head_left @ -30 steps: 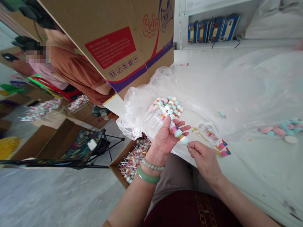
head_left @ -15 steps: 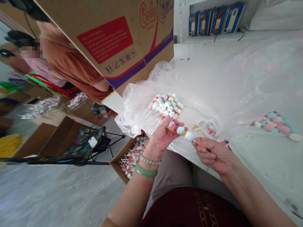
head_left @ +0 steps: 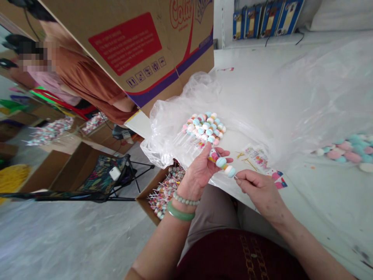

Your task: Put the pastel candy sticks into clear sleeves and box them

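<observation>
Left hand [head_left: 199, 171] and right hand [head_left: 258, 190] are grasping a pastel, ball-strung stick [head_left: 222, 162], centre; a brown cardboard box [head_left: 166, 39], top, is reading red "Cola".

Matt balls [head_left: 221, 162], glossy plastic film [head_left: 164, 116]
The balls look smooth; the film is thin, crinkled and see-through. The table [head_left: 335, 217] is smooth with a soft sheen, the big box [head_left: 171, 46] matt cardboard, the bangle [head_left: 179, 214] polished, the chair seat [head_left: 97, 171] matt cloth.

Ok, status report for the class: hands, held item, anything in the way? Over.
Left hand holding stick of rounded pastel pieces. Right hand pinching its near end. No visible obstruction; crumpled translucent plastic sheeting beyond.
</observation>
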### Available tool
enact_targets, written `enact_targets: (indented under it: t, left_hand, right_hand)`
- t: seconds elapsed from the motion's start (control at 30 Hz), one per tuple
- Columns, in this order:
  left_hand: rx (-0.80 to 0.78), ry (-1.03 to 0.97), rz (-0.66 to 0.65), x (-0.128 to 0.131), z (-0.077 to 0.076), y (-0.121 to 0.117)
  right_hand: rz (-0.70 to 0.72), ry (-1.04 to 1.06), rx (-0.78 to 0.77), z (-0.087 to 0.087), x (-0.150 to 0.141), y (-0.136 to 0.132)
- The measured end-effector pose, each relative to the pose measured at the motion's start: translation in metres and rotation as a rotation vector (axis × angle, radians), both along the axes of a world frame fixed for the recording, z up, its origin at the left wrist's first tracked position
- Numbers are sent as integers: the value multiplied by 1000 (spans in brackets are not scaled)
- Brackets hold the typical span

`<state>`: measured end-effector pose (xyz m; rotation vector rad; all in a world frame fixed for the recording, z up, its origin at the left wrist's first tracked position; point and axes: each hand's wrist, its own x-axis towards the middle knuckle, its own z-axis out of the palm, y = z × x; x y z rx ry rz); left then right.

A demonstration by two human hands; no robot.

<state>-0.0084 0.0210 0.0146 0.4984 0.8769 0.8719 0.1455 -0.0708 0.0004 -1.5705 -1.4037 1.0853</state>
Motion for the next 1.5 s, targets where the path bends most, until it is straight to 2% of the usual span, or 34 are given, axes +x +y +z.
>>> enact_targets:
  t: [0.07, 0.13, 0.2, 0.27, 0.37, 0.5, 0.57, 0.6, 0.67, 0.73, 0.83, 0.9, 1.0, 1.17, 1.23, 1.5]
  left_hand:
    - [10, 34, 89, 3, 0, -1]
    - [18, 44, 168, 6, -1, -2]
    - [16, 27, 183, 10, -2, -4]
    - [19, -6, 167, 13, -1, -7]
    - [27, -42, 138, 15, 2, -10]
    - [-41, -123, -45, 13, 4, -11]
    - [-67, -124, -87, 11, 3, -8]
    - [-58, -102, -42, 9, 2, -6]
    - [-16, -45, 126, 6, 0, -1]
    - [14, -32, 248, 2, -1, 5]
    - [27, -73, 224, -3, 0, 9]
    - [36, -77, 175, -5, 1, 9]
    - [23, -28, 155, -7, -2, 9]
    - [80, 134, 367, -5, -13, 10]
    - [90, 181, 391, -4, -14, 8]
    - [143, 149, 210, -1, -14, 2]
  right_hand:
    - [36, -273, 192, -2, -3, -3]
    - [28, -472, 308, -5, -7, -6]
    - [-16, -581, 342, -7, -11, -7]
    - [-50, -555, 338, -7, -13, -6]
    - [-22, -235, 218, -6, -14, -2]
    - [12, 422, -151, -4, -13, -1]
    - [-8, 587, -228, -4, -14, -4]
    - [-21, 593, -228, -5, -14, -5]
    - [-51, 475, -177, -7, -14, -6]
    - [-95, 261, -93, -9, -13, -6]
    - [-168, -23, 12, -11, -10, -3]
    - [-194, -104, 47, -11, -8, -2]
    - [-190, -82, 53, -11, -4, -2]
    - [-160, 65, -43, -11, 1, -1]
    - [-165, 78, -51, -12, 3, 0]
    - [-137, -28, -21, -18, 6, 2]
